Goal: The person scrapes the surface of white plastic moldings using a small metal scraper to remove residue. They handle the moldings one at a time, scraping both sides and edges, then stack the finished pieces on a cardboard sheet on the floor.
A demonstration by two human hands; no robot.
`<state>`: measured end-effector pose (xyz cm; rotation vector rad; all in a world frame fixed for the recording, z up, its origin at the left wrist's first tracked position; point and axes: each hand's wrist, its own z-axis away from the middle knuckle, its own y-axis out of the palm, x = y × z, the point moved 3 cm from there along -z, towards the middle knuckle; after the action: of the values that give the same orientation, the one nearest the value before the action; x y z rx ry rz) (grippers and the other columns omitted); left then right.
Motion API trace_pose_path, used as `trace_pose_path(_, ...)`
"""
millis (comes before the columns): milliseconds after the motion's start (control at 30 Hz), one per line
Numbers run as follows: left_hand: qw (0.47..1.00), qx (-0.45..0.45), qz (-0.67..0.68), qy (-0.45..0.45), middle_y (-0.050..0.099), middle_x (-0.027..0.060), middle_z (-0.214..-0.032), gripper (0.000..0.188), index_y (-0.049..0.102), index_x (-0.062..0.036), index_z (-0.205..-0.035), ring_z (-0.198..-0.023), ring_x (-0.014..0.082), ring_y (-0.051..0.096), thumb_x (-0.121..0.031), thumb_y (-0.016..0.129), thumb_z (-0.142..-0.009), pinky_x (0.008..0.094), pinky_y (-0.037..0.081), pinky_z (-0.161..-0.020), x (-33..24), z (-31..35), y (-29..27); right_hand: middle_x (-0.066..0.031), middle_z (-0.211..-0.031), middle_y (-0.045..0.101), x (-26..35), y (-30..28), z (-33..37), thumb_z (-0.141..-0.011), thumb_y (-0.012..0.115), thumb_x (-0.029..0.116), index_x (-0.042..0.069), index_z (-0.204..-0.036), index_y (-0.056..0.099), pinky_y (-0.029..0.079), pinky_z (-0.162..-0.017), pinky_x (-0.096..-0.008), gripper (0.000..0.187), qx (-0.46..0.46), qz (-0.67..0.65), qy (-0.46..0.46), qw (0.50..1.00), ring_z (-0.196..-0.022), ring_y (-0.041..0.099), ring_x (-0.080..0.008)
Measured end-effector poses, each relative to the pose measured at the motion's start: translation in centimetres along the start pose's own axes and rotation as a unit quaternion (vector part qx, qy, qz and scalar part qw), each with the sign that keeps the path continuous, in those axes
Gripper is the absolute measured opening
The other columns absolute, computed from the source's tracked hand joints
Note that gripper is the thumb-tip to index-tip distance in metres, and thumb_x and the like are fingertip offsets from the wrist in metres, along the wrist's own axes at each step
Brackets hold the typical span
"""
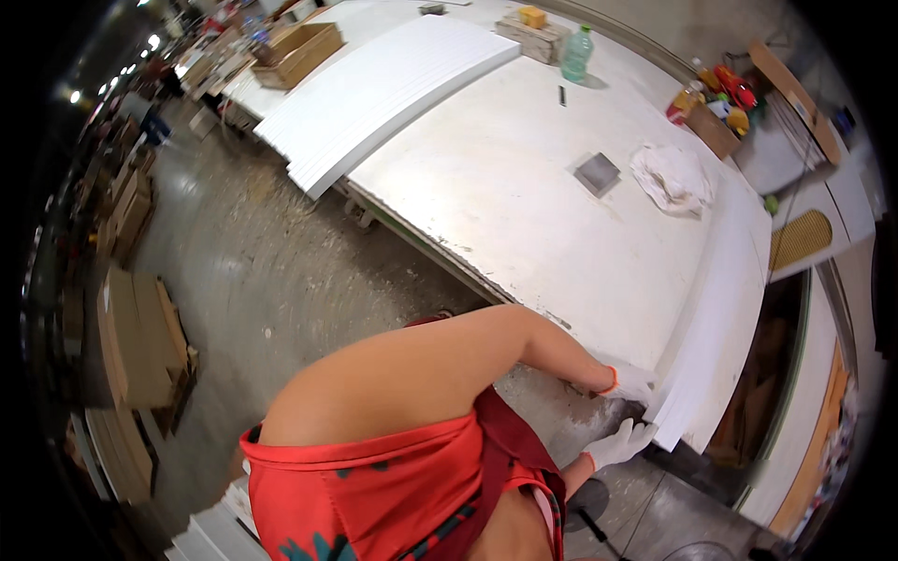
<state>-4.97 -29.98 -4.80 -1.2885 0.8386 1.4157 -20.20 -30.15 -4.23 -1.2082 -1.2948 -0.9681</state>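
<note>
At the near right corner of the white table, my left hand (630, 381), in a white glove with an orange cuff, rests by the ends of a stack of long white strips (709, 323). Its fingers are mostly hidden. Just below it is a dark patch (625, 409); whether it is a held block or part of the table end I cannot make out. My right hand (619, 445), gloved the same way, is lower, off the table edge, fingers apart and pointing at the strip ends. Nothing shows in it.
On the white table (505, 201) are a grey square pad (596, 174), a crumpled white cloth (672, 178), a green bottle (577, 54) and a second stack of white strips (393, 84). A wooden box (297, 54) stands far left. Cardboard (140, 337) is stacked on the floor.
</note>
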Motion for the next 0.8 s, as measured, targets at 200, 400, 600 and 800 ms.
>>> trace_pose_path(200,0.999,-0.036,-0.016,-0.031,0.065,0.0232,-0.102,0.056,0.056,-0.0013,-0.115,-0.090,0.0380,0.064,-0.032,0.068,-0.070,0.0440,0.050,-0.077,-0.3,0.2,0.9,-0.0191,-0.149,0.037,-0.1,0.4,0.4,-0.091,0.052,0.000,-0.005,-0.145,0.035,0.038,-0.108,-0.0397,0.057,0.074,0.024,-0.041,0.996,-0.132,0.042,-0.0298)
trace_pose_path(400,0.994,-0.104,-0.027,-0.010,0.063,0.0257,-0.098,0.058,0.051,-0.0008,-0.116,-0.088,0.0420,0.063,-0.031,0.068,-0.070,0.0469,0.050,-0.076,0.6,-0.1,2.1,-0.0179,-0.149,0.038,-0.2,2.0,0.6,-0.090,0.050,-0.001,-0.006,-0.141,0.041,0.040,-0.107,-0.0420,0.052,0.041,-0.207,0.110,0.971,-0.133,0.042,-0.0303)
trace_pose_path(600,0.991,-0.118,-0.054,0.028,0.061,0.0257,-0.101,0.057,0.050,-0.0011,-0.117,-0.092,0.0426,0.061,-0.030,0.066,-0.070,0.0481,0.048,-0.081,0.5,0.1,1.0,-0.0173,-0.150,0.036,-1.3,2.4,1.0,-0.083,0.047,0.008,0.001,-0.149,0.032,0.037,-0.107,-0.0454,0.068,0.112,-0.080,0.124,0.983,-0.134,0.040,-0.0351)
trace_pose_path(800,0.963,-0.182,-0.138,0.146,0.047,0.0254,-0.125,0.064,0.046,-0.0024,-0.127,-0.111,0.0434,0.052,-0.028,0.064,-0.070,0.0509,0.045,-0.089,-2.3,0.6,0.2,-0.0195,-0.149,0.036,-6.3,0.9,-2.3,-0.086,0.045,0.007,-0.002,-0.149,0.030,0.033,-0.109,-0.0412,0.065,0.089,-0.216,0.141,0.962,-0.134,0.041,-0.0331)
